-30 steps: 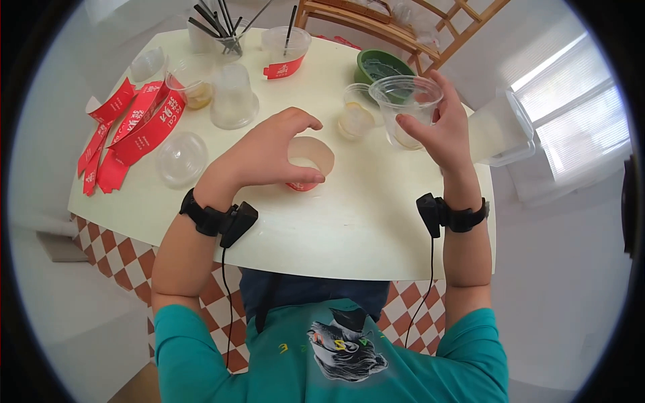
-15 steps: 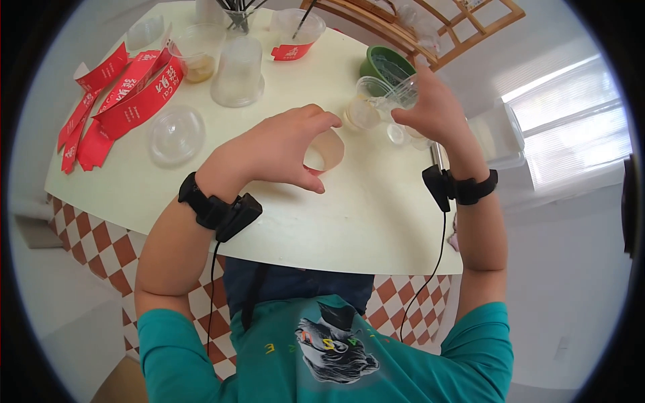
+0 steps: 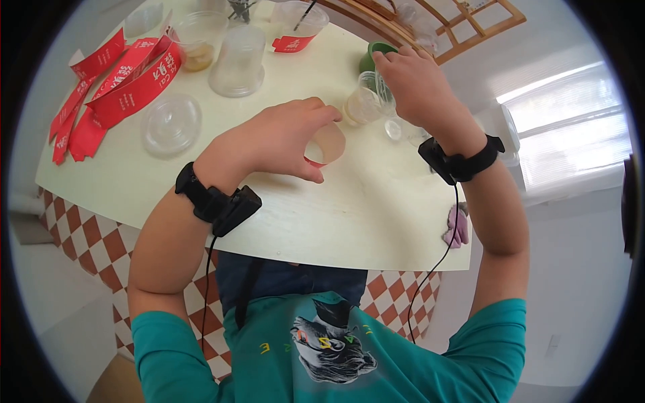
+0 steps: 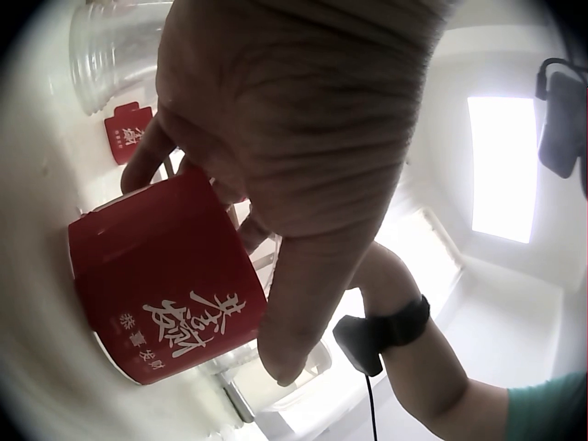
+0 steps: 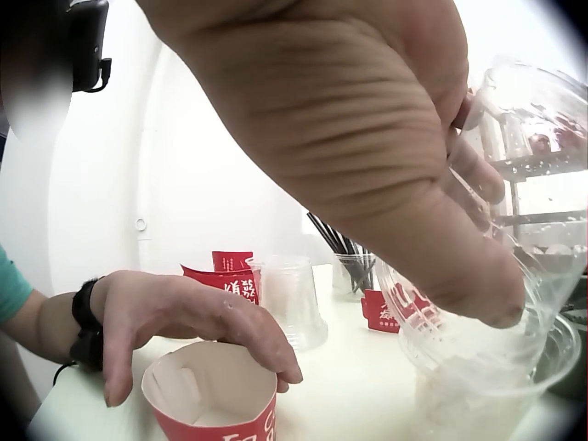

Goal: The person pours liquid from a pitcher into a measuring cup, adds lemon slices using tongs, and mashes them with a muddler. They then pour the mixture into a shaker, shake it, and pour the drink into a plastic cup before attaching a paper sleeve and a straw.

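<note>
My left hand [image 3: 279,138] curves round a red paper cup sleeve [image 4: 161,266] standing on the table, its thumb toward the near side and the fingers toward the far side. White characters show on the sleeve's outside; its pale inside is visible in the right wrist view. With my right hand [image 3: 420,91] I grip a clear plastic cup [image 5: 542,101], tipped steeply. Below it, a second clear cup [image 5: 459,404] stands in front of the green bowl [image 3: 368,62]. The back of my right hand hides most of the tipped cup in the head view.
Several red paper strips [image 3: 134,94] lie at the left beside a clear dome lid [image 3: 171,125]. An upturned clear cup [image 3: 240,64] and a red-banded tub [image 3: 295,27] are farther back. A pink cloth [image 3: 455,227] lies by the right edge.
My right hand has tipped the clear cup from upright to steeply tilted and moved it up and left toward the second cup. The left hand stays round the sleeve.
</note>
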`<state>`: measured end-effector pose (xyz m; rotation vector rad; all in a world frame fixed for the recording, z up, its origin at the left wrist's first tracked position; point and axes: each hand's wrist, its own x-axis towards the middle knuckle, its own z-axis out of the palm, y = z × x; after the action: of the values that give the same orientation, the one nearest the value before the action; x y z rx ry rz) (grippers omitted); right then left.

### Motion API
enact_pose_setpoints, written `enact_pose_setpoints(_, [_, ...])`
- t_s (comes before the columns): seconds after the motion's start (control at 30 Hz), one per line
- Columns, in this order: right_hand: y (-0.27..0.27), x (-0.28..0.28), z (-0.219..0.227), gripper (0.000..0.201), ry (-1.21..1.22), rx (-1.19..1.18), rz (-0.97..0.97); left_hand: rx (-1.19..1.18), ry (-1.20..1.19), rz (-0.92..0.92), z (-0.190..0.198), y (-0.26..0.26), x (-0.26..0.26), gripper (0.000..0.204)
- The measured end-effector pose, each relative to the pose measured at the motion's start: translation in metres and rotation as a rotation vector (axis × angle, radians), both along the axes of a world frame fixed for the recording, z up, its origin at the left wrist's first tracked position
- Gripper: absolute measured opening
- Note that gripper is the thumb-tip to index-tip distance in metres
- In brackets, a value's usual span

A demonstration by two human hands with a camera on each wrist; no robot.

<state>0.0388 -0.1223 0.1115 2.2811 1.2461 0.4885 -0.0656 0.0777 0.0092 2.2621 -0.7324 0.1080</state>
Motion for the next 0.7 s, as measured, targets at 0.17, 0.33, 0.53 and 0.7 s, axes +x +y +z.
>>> enact_pose_setpoints(0.17, [0.000, -0.004, 0.006, 0.037, -0.031, 0.008, 0.066, -0.001, -0.005, 0.008, 0.000, 0.001, 0.000, 0.072])
enact_pose_setpoints(0.33, [-0.004, 0.002, 0.008, 0.046, -0.051, 0.058, 0.146, 0.010, -0.015, 0.007, -0.001, 0.002, -0.001, 0.070])
enact_pose_setpoints(0.53, [-0.010, 0.000, 0.008, 0.050, 0.071, -0.015, 0.130, 0.020, -0.025, 0.001, -0.002, 0.002, 0.000, 0.069])
enact_pose_setpoints(0.7, [-0.010, 0.001, 0.008, 0.053, 0.016, 0.031, 0.255, 0.034, -0.018, 0.001, -0.002, 0.002, 0.000, 0.068])
